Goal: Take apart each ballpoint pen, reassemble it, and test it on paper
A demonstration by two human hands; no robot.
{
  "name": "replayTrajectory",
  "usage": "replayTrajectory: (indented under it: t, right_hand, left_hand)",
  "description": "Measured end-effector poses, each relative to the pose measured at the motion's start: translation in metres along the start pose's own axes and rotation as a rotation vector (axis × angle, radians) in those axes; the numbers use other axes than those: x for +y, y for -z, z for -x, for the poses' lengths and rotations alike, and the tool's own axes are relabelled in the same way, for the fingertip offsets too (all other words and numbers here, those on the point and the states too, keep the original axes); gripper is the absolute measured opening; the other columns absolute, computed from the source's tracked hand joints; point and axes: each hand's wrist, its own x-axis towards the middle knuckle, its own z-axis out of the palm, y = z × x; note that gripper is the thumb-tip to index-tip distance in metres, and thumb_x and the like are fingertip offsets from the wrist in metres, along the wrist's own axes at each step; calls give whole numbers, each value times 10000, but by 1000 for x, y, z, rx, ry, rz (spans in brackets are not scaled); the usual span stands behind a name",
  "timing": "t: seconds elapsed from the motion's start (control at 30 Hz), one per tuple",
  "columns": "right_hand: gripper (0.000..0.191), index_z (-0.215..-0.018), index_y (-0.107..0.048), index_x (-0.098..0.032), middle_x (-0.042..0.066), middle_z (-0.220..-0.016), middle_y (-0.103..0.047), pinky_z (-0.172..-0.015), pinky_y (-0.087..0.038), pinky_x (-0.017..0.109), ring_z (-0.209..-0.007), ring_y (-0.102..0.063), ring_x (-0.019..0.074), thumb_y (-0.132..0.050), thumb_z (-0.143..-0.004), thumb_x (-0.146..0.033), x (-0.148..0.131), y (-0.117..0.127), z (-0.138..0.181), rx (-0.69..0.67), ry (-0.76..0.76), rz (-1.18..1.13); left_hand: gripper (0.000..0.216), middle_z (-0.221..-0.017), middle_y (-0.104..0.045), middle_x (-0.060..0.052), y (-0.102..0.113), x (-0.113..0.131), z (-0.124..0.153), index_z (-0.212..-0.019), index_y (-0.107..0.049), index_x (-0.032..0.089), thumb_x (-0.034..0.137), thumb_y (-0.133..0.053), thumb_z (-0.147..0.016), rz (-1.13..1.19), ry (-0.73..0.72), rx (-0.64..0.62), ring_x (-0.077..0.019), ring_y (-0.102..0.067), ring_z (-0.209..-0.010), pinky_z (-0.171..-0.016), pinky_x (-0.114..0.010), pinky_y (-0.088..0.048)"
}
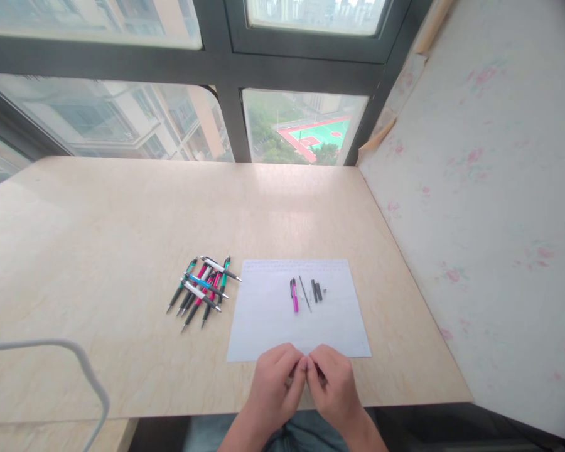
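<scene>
Left hand (275,383), right hand (336,386) curled fingertip to fingertip, contents hidden; just ahead, pen parts (295,295) spread on paper (263,326), probably for easy picking.

The left hand (275,380) and right hand (334,383) met fingertip to fingertip, curled, at the near edge of a sheet of paper (263,314) on the table (98,220). A small dark piece (321,375) showed under the right fingers. On the sheet lay a pink pen barrel (294,295), a thin refill (304,292) and black parts (316,290). A pile of pens (202,290) lay just left of the paper.
</scene>
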Motion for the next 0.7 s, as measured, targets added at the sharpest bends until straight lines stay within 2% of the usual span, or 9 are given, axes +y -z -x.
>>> replayTrajectory:
  t: [0.23, 0.7]
  right_hand:
    - [259, -680, -451, -207, 0, -615, -480, -564, -298, 281, -584, -455, 139, -447, -933, -149, 1, -2, 1, -11, -11, 6]
    - [272, -671, -511, -201, 6, -597, -522, -556, -342, 266, -558, -478, 135, -451, -935, -175, 2, -3, -3, 69, -66, -4]
  left_hand:
    - [228, -615, -512, -6, -2, -3, 0, -709, -484, 203, 176, -442, -932, -2, 19, -6, -138, -475, -577, -555, -266, -339]
    - [242, -623, -528, 1, -3, -5, -3, -704, -511, 199, 207, -448, -937, 13, 98, -5, -132, -494, -587, -564, -249, -366]
